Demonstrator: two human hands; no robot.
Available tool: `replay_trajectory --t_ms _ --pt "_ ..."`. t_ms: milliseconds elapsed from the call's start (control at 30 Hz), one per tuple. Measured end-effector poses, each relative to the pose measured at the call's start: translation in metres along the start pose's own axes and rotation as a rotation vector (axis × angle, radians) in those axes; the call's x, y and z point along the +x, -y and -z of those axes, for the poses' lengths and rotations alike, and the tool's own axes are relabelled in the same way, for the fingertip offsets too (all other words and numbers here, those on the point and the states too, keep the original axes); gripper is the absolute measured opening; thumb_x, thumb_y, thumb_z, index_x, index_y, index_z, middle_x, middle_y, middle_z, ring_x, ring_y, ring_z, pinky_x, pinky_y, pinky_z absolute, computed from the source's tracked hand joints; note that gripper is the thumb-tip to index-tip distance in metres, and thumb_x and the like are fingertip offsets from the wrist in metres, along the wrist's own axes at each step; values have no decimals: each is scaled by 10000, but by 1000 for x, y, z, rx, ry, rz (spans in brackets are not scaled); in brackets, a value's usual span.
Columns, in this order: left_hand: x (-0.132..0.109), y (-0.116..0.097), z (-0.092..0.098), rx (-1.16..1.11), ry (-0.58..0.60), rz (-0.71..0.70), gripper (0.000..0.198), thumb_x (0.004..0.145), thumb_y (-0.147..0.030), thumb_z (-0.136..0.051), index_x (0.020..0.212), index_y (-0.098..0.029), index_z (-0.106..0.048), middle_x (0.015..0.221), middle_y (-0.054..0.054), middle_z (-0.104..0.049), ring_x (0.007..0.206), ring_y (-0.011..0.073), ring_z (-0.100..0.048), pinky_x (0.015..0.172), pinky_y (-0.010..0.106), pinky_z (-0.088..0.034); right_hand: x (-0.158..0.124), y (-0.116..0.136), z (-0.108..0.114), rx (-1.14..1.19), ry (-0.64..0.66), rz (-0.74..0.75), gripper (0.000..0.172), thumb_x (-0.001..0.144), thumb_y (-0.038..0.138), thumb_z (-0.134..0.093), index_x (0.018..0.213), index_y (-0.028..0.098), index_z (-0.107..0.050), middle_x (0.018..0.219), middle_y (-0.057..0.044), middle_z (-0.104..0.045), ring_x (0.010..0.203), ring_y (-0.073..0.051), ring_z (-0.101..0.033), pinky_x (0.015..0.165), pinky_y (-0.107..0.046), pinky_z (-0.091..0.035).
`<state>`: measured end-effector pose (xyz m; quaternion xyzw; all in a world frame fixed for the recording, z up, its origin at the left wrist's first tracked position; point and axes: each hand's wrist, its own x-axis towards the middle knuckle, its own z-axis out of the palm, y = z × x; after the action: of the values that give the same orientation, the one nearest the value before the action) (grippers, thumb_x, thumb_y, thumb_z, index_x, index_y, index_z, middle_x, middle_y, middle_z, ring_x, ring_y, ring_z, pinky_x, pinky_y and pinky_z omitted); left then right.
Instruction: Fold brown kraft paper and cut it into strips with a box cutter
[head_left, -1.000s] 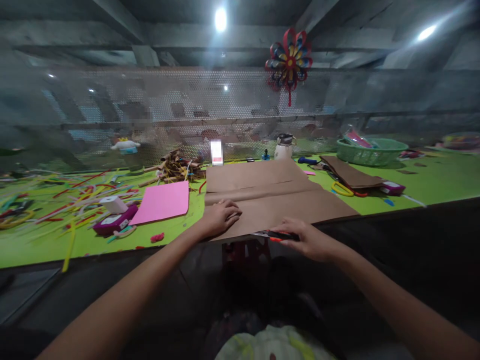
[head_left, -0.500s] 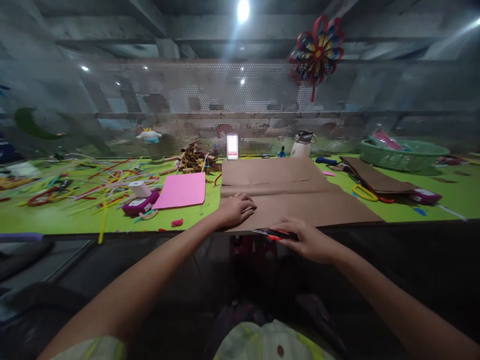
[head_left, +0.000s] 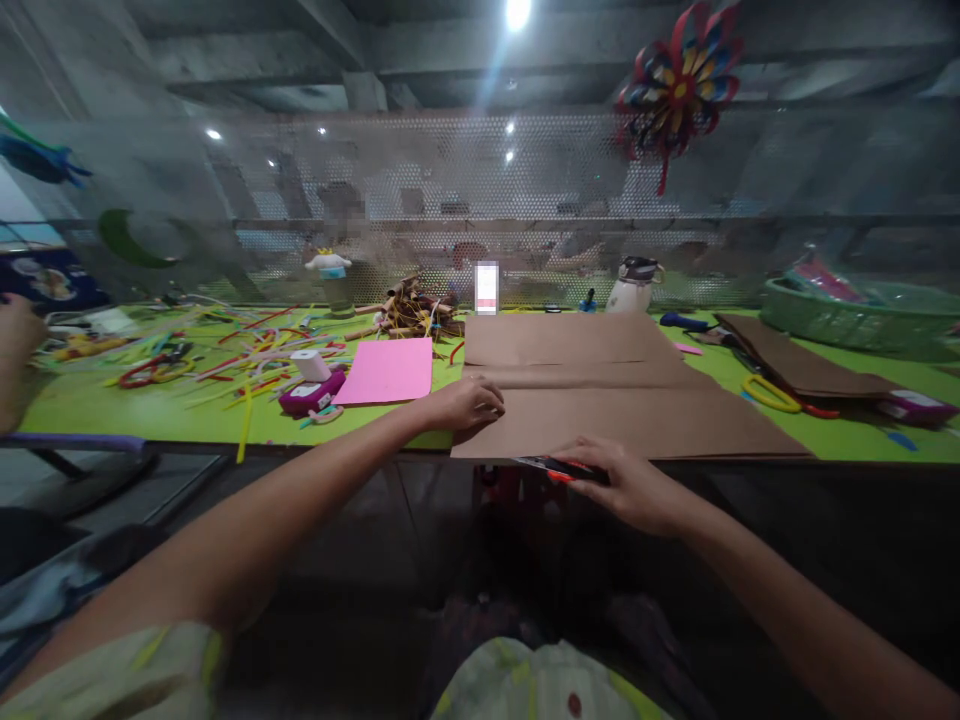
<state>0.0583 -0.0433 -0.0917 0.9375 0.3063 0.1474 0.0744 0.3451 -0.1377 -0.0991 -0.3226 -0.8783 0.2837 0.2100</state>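
A large sheet of brown paper (head_left: pixel 600 400) lies on the green table (head_left: pixel 112 415), creased across its middle. My left hand (head_left: pixel 469 403) rests on the paper's near left part, fingers curled and pressed down on it. My right hand (head_left: pixel 626 485) is at the table's front edge, closed around a dark tool with red parts (head_left: pixel 559 467), which looks like scissors or a cutter, held at the paper's near edge.
A pink sheet (head_left: pixel 390 368), a purple tape holder (head_left: pixel 311 390), scattered coloured strips (head_left: pixel 225 360), yellow-handled scissors (head_left: pixel 769 393), more brown paper (head_left: pixel 802 365), a green basket (head_left: pixel 862 315), a white jug (head_left: pixel 634 285). A perforated screen stands behind. Another person's hand (head_left: pixel 15 350) shows far left.
The camera has turned left, so everything shifts right in view. Both hands keep their places on the paper and the tool. Another person's hand has come into view at far left.
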Motion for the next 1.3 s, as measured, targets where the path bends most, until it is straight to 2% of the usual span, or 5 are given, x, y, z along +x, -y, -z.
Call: replay_trajectory --t_ms 233,500,800,1300 --pt "-12 7 -9 -14 -65 -40 235 915 -263 -503 1023 -171 -690 1064 110 -641 964 168 -579 876 292 -443 1 4 -2 -17 7 6 320 894 232 -509 1195 219 -618 1103 -98 -637 1059 -247 -558 935 -404 -411" --pt "-17 4 -16 -24 -139 -24 237 920 -272 -502 1053 -175 -673 1099 112 -626 1031 180 -555 961 343 -399 12 10 -11 -14 3 34 317 887 181 -522 1182 236 -623 1021 -77 -608 964 -205 -566 876 -340 -423" --pt "-17 7 -20 -33 -160 -43 237 922 -277 -501 1042 -167 -673 1080 117 -621 1019 180 -553 956 353 -402 25 22 -26 -64 3 43 340 870 155 -534 1190 227 -622 967 -81 -579 894 -203 -548 812 -323 -428" --pt "-19 1 -17 -33 -160 -34 228 925 -266 -491 1029 -160 -664 1091 118 -618 1035 183 -542 960 350 -393 30 28 -35 -54 -2 59 321 858 141 -534 1148 236 -633 1002 -80 -588 938 -210 -547 844 -322 -425"
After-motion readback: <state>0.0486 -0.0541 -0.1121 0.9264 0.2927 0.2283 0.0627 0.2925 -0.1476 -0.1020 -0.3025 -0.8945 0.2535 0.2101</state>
